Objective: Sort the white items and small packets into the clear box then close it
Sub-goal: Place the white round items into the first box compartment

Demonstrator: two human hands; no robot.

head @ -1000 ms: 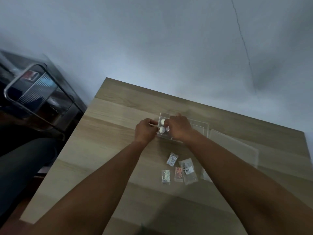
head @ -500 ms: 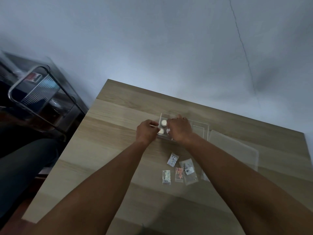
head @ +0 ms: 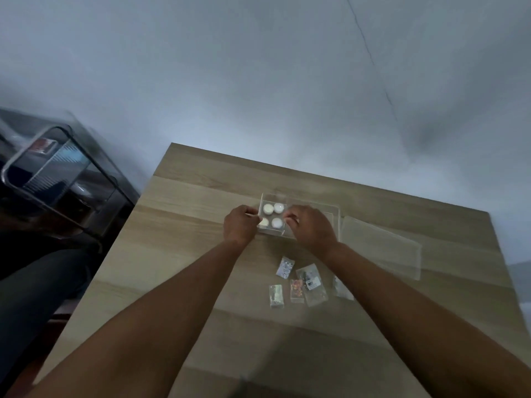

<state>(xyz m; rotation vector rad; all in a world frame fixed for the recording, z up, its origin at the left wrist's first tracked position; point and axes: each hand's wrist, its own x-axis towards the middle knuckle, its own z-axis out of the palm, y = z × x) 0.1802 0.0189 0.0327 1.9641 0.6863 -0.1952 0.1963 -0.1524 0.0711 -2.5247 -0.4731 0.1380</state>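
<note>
A clear box (head: pixel 334 209) stands open on the wooden table (head: pixel 186 225). Several round white items (head: pixel 268 208) lie in its left compartment. My left hand (head: pixel 240 225) is curled against the box's left wall, fingertips at the nearest white item. My right hand (head: pixel 311 228) hovers over the middle of the box with fingers pinched together, and nothing shows in them. Several small packets lie nearer to me: a silvery packet (head: pixel 285 267), a shiny packet (head: pixel 276 295), a reddish packet (head: pixel 296 291), a larger clear bag (head: pixel 311 284).
The box's clear lid (head: pixel 382 248) lies flat on the table to the right of the box. Another clear packet (head: pixel 343 290) is half hidden by my right forearm. A metal-framed rack (head: pixel 57 168) stands off the table's left side. A pale wall is behind.
My right hand has drawn back to the right, uncovering all the white items in the left compartment. The left hand has stayed at the box's left wall.
</note>
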